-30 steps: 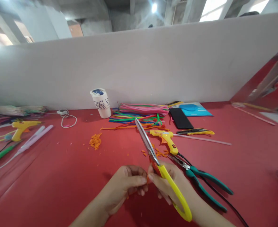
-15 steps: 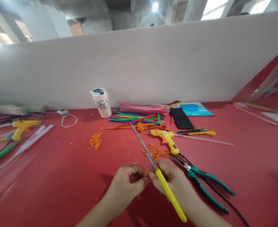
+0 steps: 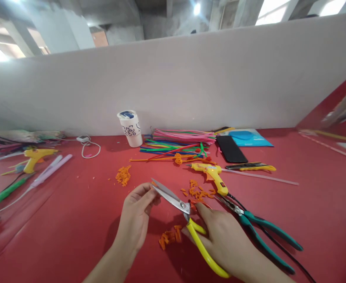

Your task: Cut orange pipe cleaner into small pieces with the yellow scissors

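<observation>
My right hand (image 3: 222,234) grips a pair of scissors (image 3: 173,199) with one yellow and one red handle. The blades point up and left, their tips at the fingertips of my left hand (image 3: 134,216). Those fingers are pinched together on a small orange piece (image 3: 153,183), only a sliver of which shows beside the blade tips. Below the scissors, between my hands, lie several short orange pieces (image 3: 168,237). More orange cut pieces (image 3: 199,191) are scattered beyond my right hand, and a pile of finer orange bits (image 3: 123,175) sits beyond my left.
A yellow glue gun (image 3: 211,173) and green-handled pliers (image 3: 257,222) lie on the right, near a utility knife (image 3: 251,167) and black phone (image 3: 231,149). Coloured pipe cleaners (image 3: 184,136) and a white tumbler (image 3: 131,129) are at the back. Another glue gun (image 3: 35,157) lies left.
The scissors have turned from lying across my right hand to being gripped by the handles, tips at my left fingers. My left hand has moved up and left, uncovering the near orange pieces.
</observation>
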`<control>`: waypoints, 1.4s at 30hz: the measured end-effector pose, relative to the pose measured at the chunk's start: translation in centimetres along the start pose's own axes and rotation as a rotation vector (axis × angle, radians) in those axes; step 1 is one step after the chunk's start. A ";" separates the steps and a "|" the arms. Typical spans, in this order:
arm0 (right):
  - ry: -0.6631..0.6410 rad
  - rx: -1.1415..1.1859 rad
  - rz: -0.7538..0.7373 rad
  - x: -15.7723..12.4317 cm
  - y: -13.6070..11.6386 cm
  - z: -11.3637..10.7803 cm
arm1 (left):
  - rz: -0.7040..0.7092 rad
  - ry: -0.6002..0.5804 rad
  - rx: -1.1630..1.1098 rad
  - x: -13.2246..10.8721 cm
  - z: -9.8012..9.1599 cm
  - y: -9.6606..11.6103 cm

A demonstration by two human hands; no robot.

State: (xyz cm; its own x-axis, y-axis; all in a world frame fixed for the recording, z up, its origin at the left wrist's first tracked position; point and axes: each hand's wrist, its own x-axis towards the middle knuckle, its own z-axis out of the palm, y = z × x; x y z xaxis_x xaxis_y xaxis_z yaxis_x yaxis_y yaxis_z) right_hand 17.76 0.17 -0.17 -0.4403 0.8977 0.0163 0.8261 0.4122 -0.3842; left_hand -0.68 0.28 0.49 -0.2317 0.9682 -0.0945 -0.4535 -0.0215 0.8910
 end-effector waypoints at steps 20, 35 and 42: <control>0.045 -0.154 -0.109 0.1 0.8 0.9 | 0.016 0.013 0.066 -0.2 0.4 0.5; 0.062 -0.221 -0.124 0.2 1.0 1.1 | 0.005 0.020 0.019 -0.2 0.4 0.5; 0.070 -0.227 -0.103 0.1 1.0 0.8 | 0.009 0.022 0.018 -0.2 0.3 0.4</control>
State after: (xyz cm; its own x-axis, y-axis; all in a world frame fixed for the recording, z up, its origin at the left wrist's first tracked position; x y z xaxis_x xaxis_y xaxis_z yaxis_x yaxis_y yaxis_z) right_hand 18.23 0.52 -1.29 -0.5072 0.8546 0.1117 0.8395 0.5192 -0.1601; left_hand -0.57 0.12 1.00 -0.2545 0.9623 -0.0962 -0.4357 -0.0253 0.8997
